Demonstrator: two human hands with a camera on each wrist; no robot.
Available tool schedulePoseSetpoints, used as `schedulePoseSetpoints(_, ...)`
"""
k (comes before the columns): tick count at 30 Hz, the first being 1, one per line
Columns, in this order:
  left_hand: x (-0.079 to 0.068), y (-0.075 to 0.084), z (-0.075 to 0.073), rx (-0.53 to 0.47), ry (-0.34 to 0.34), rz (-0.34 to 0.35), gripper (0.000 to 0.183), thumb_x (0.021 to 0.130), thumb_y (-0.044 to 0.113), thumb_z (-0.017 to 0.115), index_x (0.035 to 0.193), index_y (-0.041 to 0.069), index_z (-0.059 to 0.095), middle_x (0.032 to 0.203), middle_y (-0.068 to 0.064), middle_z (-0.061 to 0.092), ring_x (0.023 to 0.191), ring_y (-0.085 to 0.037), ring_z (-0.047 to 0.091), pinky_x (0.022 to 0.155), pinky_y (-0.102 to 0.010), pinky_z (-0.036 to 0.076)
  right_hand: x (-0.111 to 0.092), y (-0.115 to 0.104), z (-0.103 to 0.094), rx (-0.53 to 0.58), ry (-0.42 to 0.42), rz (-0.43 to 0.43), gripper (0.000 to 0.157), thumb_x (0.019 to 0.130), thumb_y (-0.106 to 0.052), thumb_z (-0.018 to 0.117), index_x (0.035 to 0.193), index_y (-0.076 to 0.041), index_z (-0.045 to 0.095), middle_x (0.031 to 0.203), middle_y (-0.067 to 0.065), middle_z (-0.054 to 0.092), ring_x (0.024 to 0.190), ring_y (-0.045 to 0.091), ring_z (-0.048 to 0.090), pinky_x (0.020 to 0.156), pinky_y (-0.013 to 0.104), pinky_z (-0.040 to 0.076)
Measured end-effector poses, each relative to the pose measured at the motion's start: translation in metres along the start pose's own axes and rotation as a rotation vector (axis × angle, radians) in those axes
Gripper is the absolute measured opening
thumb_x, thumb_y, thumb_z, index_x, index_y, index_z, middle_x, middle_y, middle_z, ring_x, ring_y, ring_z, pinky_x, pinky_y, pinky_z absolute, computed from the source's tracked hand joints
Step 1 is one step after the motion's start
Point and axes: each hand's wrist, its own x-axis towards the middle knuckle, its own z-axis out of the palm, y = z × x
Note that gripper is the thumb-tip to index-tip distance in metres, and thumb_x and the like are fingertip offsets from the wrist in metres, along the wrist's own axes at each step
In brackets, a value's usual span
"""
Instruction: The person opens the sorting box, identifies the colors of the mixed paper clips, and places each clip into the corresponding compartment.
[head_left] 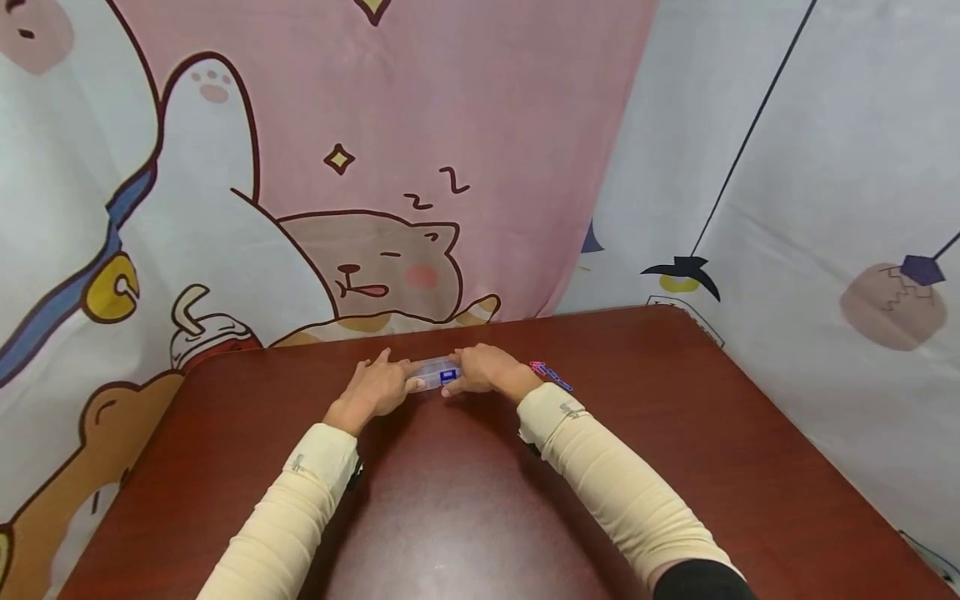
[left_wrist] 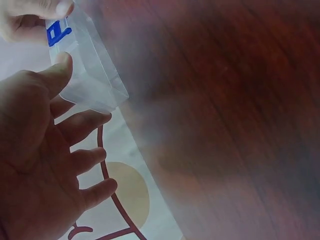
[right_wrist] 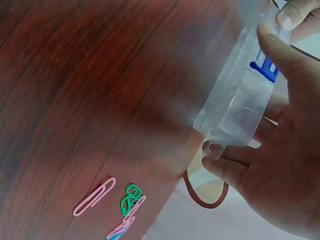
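A clear plastic box (head_left: 432,367) with a blue latch (right_wrist: 265,70) is between my two hands over the far part of the table. My left hand (head_left: 375,386) holds its left end; in the left wrist view the thumb presses the latch side and the lower fingers spread apart, off the box. My right hand (head_left: 483,369) grips the right end, with the thumb near the latch and the fingers round the back and end of the box (right_wrist: 240,107). From these views I cannot tell whether anything lies inside it.
Right of the box lie several linked paper clips (head_left: 551,375); the right wrist view shows a pink paper clip (right_wrist: 95,196) and green paper clips (right_wrist: 131,200). A cartoon-printed cloth (head_left: 525,167) hangs behind the brown table's (head_left: 450,500) far edge.
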Motion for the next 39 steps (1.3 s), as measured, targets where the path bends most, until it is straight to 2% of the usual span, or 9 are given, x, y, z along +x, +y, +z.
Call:
schedulePoseSetpoints(5, -0.001, 0.001, -0.002, -0.008, 0.007, 0.004, 0.049, 0.100, 0.040, 0.050, 0.145, 0.021, 0.048, 0.144, -0.014, 0.051, 0.140, -0.045, 0.031, 0.104, -0.068, 0.029, 0.000, 0.001, -0.002, 0.020, 0.013, -0.004, 0.073, 0.086, -0.064, 0.060, 0.142, -0.018, 0.053, 0.137, 0.004, 0.058, 0.105, 0.022, 0.059, 0.099, 0.039, 0.046)
schedulePoseSetpoints(14, -0.002, -0.001, 0.001, -0.025, -0.006, -0.002, 0.050, 0.100, 0.041, 0.050, 0.146, 0.021, 0.048, 0.145, -0.013, 0.049, 0.141, -0.045, 0.029, 0.104, -0.068, 0.029, -0.001, 0.003, -0.003, 0.016, 0.000, -0.031, 0.071, 0.087, -0.063, 0.060, 0.141, -0.018, 0.053, 0.125, 0.005, 0.064, 0.100, 0.021, 0.059, 0.095, 0.037, 0.046)
schedulePoseSetpoints(17, -0.001, -0.001, 0.001, -0.016, -0.003, -0.001, 0.050, 0.100, 0.042, 0.050, 0.146, 0.022, 0.048, 0.146, -0.013, 0.049, 0.141, -0.044, 0.029, 0.104, -0.068, 0.030, -0.002, 0.003, -0.003, -0.005, 0.018, -0.045, 0.067, 0.088, -0.061, 0.060, 0.139, -0.017, 0.056, 0.117, 0.006, 0.066, 0.098, 0.022, 0.059, 0.093, 0.037, 0.047)
schedulePoseSetpoints(21, -0.001, -0.001, 0.000, -0.021, -0.012, -0.002, 0.050, 0.100, 0.042, 0.050, 0.146, 0.022, 0.047, 0.146, -0.013, 0.049, 0.141, -0.044, 0.029, 0.104, -0.068, 0.029, -0.002, 0.004, -0.003, -0.019, 0.030, -0.057, 0.063, 0.090, -0.057, 0.060, 0.137, -0.017, 0.057, 0.116, 0.007, 0.067, 0.098, 0.023, 0.060, 0.093, 0.038, 0.047)
schedulePoseSetpoints(25, 0.000, -0.001, 0.001, -0.035, -0.018, -0.009, 0.050, 0.100, 0.041, 0.051, 0.146, 0.023, 0.047, 0.146, -0.013, 0.048, 0.142, -0.044, 0.028, 0.105, -0.068, 0.028, -0.002, 0.005, -0.002, 0.001, 0.034, -0.062, 0.058, 0.090, -0.052, 0.062, 0.138, -0.018, 0.057, 0.118, 0.006, 0.067, 0.100, 0.024, 0.061, 0.093, 0.040, 0.048)
schedulePoseSetpoints(29, 0.000, -0.001, 0.001, -0.037, -0.014, -0.008, 0.050, 0.099, 0.040, 0.051, 0.146, 0.022, 0.047, 0.146, -0.013, 0.048, 0.141, -0.044, 0.029, 0.105, -0.068, 0.028, -0.002, 0.007, -0.001, 0.015, 0.040, -0.065, 0.055, 0.091, -0.049, 0.064, 0.136, -0.019, 0.059, 0.111, 0.004, 0.068, 0.094, 0.022, 0.061, 0.089, 0.041, 0.049)
schedulePoseSetpoints(32, 0.001, -0.001, 0.000, -0.047, -0.017, -0.009, 0.050, 0.100, 0.041, 0.050, 0.147, 0.023, 0.046, 0.146, -0.013, 0.048, 0.141, -0.043, 0.029, 0.106, -0.068, 0.027, -0.003, 0.008, 0.000, 0.015, 0.046, -0.080, 0.052, 0.091, -0.047, 0.064, 0.137, -0.024, 0.057, 0.108, 0.003, 0.067, 0.090, 0.020, 0.060, 0.085, 0.040, 0.050)
schedulePoseSetpoints(35, 0.001, -0.002, 0.000, -0.060, -0.023, -0.012, 0.050, 0.100, 0.041, 0.049, 0.147, 0.023, 0.046, 0.147, -0.013, 0.048, 0.142, -0.043, 0.029, 0.106, -0.067, 0.027, -0.004, 0.010, 0.001, 0.024, 0.051, -0.110, 0.050, 0.093, -0.041, 0.064, 0.141, -0.031, 0.053, 0.115, 0.004, 0.065, 0.093, 0.021, 0.061, 0.086, 0.041, 0.051)
schedulePoseSetpoints(39, 0.001, -0.003, 0.000, -0.063, -0.028, -0.008, 0.050, 0.101, 0.041, 0.048, 0.148, 0.023, 0.045, 0.147, -0.013, 0.047, 0.142, -0.043, 0.028, 0.106, -0.067, 0.027, -0.005, 0.015, 0.001, 0.085, 0.048, -0.152, 0.048, 0.096, -0.032, 0.062, 0.142, -0.035, 0.051, 0.140, 0.010, 0.055, 0.114, 0.028, 0.060, 0.098, 0.046, 0.046)
